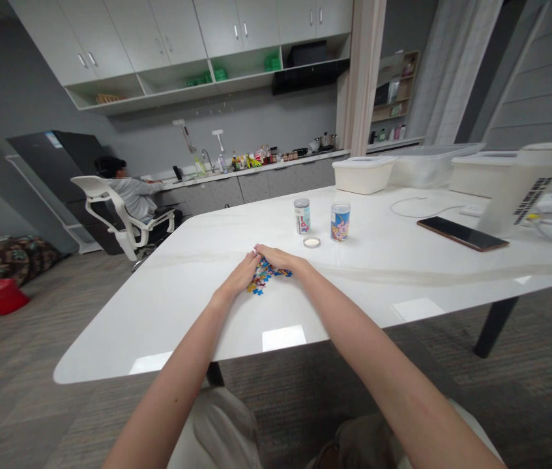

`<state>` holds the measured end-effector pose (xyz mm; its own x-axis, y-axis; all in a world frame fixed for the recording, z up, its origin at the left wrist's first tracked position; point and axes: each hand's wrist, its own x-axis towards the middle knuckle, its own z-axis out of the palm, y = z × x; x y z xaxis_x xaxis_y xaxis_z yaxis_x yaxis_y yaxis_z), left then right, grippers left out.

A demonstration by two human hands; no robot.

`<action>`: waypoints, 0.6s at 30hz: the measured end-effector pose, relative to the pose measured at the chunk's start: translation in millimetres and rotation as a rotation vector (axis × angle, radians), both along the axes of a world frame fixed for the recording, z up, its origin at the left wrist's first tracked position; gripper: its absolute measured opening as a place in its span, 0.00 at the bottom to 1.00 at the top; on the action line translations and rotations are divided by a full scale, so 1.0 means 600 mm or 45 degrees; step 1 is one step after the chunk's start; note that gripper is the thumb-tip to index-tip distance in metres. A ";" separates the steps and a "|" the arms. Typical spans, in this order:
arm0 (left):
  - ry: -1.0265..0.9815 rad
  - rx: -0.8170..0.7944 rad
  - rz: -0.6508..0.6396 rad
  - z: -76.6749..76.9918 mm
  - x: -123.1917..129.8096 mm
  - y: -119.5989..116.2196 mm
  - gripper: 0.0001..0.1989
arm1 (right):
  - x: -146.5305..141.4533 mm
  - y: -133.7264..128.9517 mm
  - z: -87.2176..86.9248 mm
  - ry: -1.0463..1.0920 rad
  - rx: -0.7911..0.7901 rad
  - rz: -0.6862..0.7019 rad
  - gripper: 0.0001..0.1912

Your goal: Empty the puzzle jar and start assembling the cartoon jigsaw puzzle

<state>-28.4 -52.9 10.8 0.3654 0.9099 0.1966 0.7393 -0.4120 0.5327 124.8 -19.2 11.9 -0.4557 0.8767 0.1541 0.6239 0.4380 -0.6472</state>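
Note:
Colourful jigsaw pieces (pixel 259 284) lie in a loose pile on the white table (pixel 182 293). My left hand (pixel 245 272) rests along the pile's left side, fingers stretched forward. On the far and right side my right hand (pixel 278 257) lies flat, partly covering the pieces. The fingertips of both hands meet beyond the pile. Past them stand a printed can with a grey lid (pixel 302 217) and a clear-topped jar with a blue and pink print (pixel 340 223). A small round lid (pixel 311 242) lies flat in front of these.
A phone (pixel 462 234), a large white cup (pixel 524 189), cables and white lidded boxes (pixel 362 174) are on the table's right part. A person (pixel 133 195) sits in a white chair at the back left, by the kitchen counter. The table's front edge is near my lap.

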 end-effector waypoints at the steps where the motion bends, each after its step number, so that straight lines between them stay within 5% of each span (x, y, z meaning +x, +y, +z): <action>1: -0.068 0.004 -0.021 0.007 0.001 -0.002 0.25 | 0.002 -0.001 0.000 0.049 -0.028 -0.016 0.28; 5: -0.084 0.041 0.126 0.019 -0.006 -0.006 0.24 | 0.014 0.001 0.002 0.082 0.033 -0.039 0.27; 9: 0.144 0.066 0.272 0.009 -0.023 0.001 0.22 | 0.021 0.001 0.003 -0.186 0.141 -0.006 0.23; 18: 0.335 0.098 0.046 0.020 -0.023 -0.004 0.20 | 0.024 -0.017 0.024 -0.275 0.111 -0.081 0.30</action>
<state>-42.0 -55.6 22.9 0.3806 0.9094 0.1679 0.8630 -0.4145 0.2886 139.0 -29.6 26.5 -0.4307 0.8923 0.1356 0.7716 0.4420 -0.4574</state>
